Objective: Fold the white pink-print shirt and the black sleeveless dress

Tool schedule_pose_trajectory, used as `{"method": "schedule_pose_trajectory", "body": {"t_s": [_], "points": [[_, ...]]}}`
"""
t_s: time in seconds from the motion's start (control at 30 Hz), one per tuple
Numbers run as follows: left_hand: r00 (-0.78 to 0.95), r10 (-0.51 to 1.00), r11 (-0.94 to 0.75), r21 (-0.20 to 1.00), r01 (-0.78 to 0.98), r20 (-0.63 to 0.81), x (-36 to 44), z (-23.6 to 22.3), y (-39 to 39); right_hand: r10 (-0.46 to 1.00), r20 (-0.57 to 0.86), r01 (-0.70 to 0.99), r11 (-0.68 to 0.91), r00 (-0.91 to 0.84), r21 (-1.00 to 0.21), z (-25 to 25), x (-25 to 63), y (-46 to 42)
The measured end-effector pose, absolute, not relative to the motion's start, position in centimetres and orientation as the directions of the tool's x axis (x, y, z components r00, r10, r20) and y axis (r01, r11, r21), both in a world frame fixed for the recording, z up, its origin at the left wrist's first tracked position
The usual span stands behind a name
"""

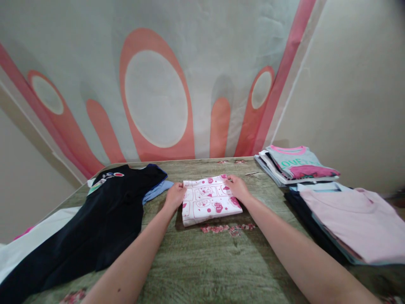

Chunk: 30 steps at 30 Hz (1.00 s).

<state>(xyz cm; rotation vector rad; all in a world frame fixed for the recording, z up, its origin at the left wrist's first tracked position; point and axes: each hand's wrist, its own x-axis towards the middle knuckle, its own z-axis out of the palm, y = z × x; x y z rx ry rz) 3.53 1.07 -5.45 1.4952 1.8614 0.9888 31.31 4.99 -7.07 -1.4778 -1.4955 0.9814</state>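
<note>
A white garment with a pink cartoon print [207,200] lies folded into a rectangle in the middle of the table. My left hand [175,196] grips its left edge, fingers closed on the cloth. At its upper right corner my right hand [236,188] pinches the fabric, the fingertips partly hidden. The near edge of the folded garment looks slightly raised off the table.
On the left, a black garment [117,219] lies spread over white cloth [53,223] and blue cloth [156,192]. Folded shirts stand at right in two stacks, one topped by a grey shirt [292,160], the nearer by a pink shirt [354,219]. The wood-patterned table [196,266] meets a wall behind.
</note>
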Motion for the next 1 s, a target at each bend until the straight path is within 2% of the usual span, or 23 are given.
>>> {"method": "schedule_pose_trajectory", "body": {"t_s": [0.2,0.37,0.53,0.7,0.77,0.83,0.9,0.97,1.0], "points": [[-0.250,0.967,0.132,0.725,0.676,0.057,3.7,-4.7,1.1,0.996,0.013,0.428,0.049,-0.087,-0.902,-6.7,31.5,4.0],[-0.259,0.962,0.140,0.666,0.733,0.082,3.9,-4.1,1.2,0.997,0.064,0.539,0.071,-0.031,-0.839,-5.9,31.5,4.4],[-0.258,0.964,0.170,0.603,0.779,0.061,3.9,-4.1,2.3,0.999,0.026,0.656,0.002,0.027,-0.755,-5.7,31.5,5.2],[-0.253,0.967,0.200,0.519,0.831,0.031,3.8,-3.3,2.1,0.999,0.000,0.674,-0.026,0.039,-0.738,-5.5,31.4,5.4],[-0.229,0.970,0.173,0.444,0.879,0.075,4.5,-2.3,1.4,0.999,-0.015,0.658,-0.041,0.046,-0.752,-5.4,31.4,5.5],[-0.113,0.977,0.042,0.353,0.935,0.183,6.0,-1.4,0.7,0.998,-0.037,0.629,-0.063,0.055,-0.775,-5.2,31.4,5.5],[0.128,0.957,-0.209,0.312,0.927,0.261,7.9,-0.8,0.5,0.996,-0.069,0.582,-0.091,0.059,-0.808,-5.0,31.3,5.5],[0.366,0.909,-0.415,0.359,0.836,0.199,9.6,-1.0,0.7,0.992,-0.116,0.514,-0.124,0.048,-0.849,-4.7,31.3,5.3],[0.436,0.891,-0.447,0.398,0.801,0.124,10.3,-1.3,1.0,0.989,-0.145,0.471,-0.145,0.036,-0.870,-4.6,31.3,5.0]]}}
